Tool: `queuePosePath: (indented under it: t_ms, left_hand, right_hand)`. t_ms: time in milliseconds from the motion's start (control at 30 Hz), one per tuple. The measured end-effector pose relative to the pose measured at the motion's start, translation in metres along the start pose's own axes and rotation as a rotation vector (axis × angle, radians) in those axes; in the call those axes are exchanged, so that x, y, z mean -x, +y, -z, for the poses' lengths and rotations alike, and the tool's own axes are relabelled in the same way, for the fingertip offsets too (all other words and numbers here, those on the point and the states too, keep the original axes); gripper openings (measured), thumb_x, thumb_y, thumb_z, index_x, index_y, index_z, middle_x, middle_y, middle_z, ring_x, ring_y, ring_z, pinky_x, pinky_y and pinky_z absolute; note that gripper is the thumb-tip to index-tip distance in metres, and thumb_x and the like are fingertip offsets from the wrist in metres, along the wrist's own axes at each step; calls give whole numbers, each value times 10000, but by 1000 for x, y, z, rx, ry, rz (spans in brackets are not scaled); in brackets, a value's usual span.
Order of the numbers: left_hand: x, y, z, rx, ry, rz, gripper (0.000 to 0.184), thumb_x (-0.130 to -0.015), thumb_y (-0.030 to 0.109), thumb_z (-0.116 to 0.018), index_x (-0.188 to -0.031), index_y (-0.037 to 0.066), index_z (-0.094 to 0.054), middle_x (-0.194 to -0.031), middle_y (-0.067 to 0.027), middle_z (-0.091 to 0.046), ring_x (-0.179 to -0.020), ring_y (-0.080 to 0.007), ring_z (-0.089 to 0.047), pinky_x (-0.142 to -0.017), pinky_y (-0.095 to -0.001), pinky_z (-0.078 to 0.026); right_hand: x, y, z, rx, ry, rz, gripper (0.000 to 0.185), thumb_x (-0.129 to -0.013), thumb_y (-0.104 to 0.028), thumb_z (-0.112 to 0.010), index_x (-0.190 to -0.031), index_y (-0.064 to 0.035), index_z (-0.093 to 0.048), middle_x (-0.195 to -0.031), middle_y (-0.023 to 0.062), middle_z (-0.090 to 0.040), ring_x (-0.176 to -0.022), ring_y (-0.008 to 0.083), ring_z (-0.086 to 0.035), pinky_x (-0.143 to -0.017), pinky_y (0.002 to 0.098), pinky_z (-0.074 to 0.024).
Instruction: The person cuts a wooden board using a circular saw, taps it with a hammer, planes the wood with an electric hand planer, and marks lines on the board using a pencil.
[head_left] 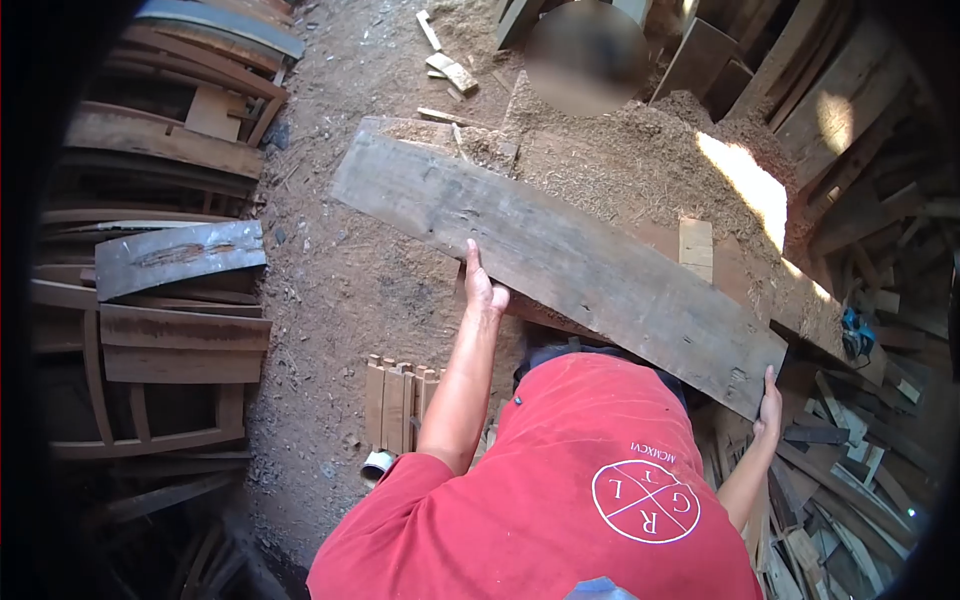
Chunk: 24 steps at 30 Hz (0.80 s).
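Observation:
A long, weathered grey wooden plank (560, 265) lies slantwise in front of me, from upper left to lower right. My left hand (485, 290) grips its near edge left of the middle, thumb up against the side and the other fingers hidden underneath. At the plank's right end, my right hand (768, 410) holds the corner, its thumb along the end edge and most fingers out of sight. Beneath the plank is a sawdust-covered work surface (590, 160). A small light wood block (696, 250) rests just beyond the plank.
Stacked boards and frames (185, 345) line the left side. A bundle of short slats (392, 405) stands by my left arm, near a white-rimmed cylinder (377, 463). On the right are a blue power tool (857, 333) and scrap wood (850, 480). Planks (840, 110) lean at upper right.

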<state>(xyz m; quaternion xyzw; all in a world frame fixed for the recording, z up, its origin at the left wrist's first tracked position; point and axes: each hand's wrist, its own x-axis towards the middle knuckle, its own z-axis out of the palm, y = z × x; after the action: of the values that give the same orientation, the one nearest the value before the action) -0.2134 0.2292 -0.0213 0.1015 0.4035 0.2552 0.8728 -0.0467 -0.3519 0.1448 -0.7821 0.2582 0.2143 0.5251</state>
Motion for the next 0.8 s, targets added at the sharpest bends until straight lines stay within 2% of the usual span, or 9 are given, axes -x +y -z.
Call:
queuePosePath:
  t_ms: [133, 200, 233, 267, 333, 367, 433, 533, 800]
  left_hand:
    - [-5, 3, -11, -51, 100, -34, 852, -935, 517, -763, -1561, 61, -408, -1594, -198, -426, -1468, -374, -393, -1223, -553, -327]
    - [0, 7, -29, -1010, 815, -244, 867, -900, 387, -797, -1555, 37, -350, -1545, -273, -377, -1458, -424, -332, -1193, -594, -306]
    - [-10, 10, -24, -1162, 852, -516, 901, -846, 280, -806, -1561, 80, -295, -1494, -308, -340, -1433, -453, -298, -1170, -598, -289]
    - [-16, 20, -27, -1159, 860, -523, 901, -846, 280, -806, -1561, 80, -295, -1494, -308, -340, -1433, -453, -298, -1170, -598, -289]
    - [-22, 45, -35, -1579, 698, -908, 829, -861, 326, -779, -1571, 170, -378, -1486, -268, -397, -1409, -432, -357, -1158, -594, -308]
    - [-34, 56, -35, -1586, 700, -904, 829, -861, 326, -779, -1571, 170, -378, -1486, -268, -397, -1409, -432, -357, -1158, -594, -308]
    - [-63, 76, -33, -1944, 252, -993, 702, -874, 378, -736, -1527, 259, -507, -1419, -215, -473, -1334, -405, -432, -1123, -598, -352]
    - [-75, 96, -46, -2176, 179, -867, 619, -869, 409, -706, -1464, 270, -606, -1319, -175, -532, -1261, -382, -481, -1076, -618, -394]
    - [-100, 124, -38, -2097, -22, -978, 604, -825, 398, -752, -1380, 194, -629, -1203, -229, -552, -1123, -409, -562, -983, -500, -532]
  right_hand:
    - [-15, 13, -10, -9, 47, -22, 794, -999, -569, -668, -1428, 94, -581, -1446, 161, -625, -1298, 249, -610, -1115, 373, -448]
    - [-21, 26, -17, -22, 70, -11, 803, -990, -578, -673, -1420, 95, -588, -1441, 164, -629, -1294, 249, -612, -1115, 376, -449]
    - [-23, 33, -21, -34, 97, -3, 812, -981, -587, -679, -1413, 96, -595, -1435, 166, -632, -1289, 248, -614, -1114, 378, -450]
    - [-27, 38, -26, -34, 87, -2, 812, -981, -587, -679, -1413, 96, -595, -1435, 166, -632, -1289, 248, -614, -1114, 378, -450]
    - [-27, 48, -31, 14, 188, 1, 907, -946, -645, -685, -1454, 95, -558, -1480, 172, -602, -1333, 263, -587, -1144, 387, -425]
    - [-25, 51, -32, 17, 187, -6, 907, -946, -645, -685, -1454, 95, -558, -1480, 172, -602, -1333, 263, -587, -1144, 387, -425]
    - [-16, 50, -38, 48, 278, -12, 930, -941, -681, -664, -1423, 111, -583, -1453, 179, -619, -1310, 260, -599, -1130, 383, -433]
    - [-9, 52, -40, 50, 279, 40, 940, -940, -697, -650, -1405, 119, -597, -1424, 177, -637, -1283, 250, -612, -1113, 372, -443]
    - [-4, 59, -37, 36, 306, 36, 850, -976, -628, -657, -1376, 122, -617, -1387, 160, -659, -1238, 232, -634, -1084, 350, -460]
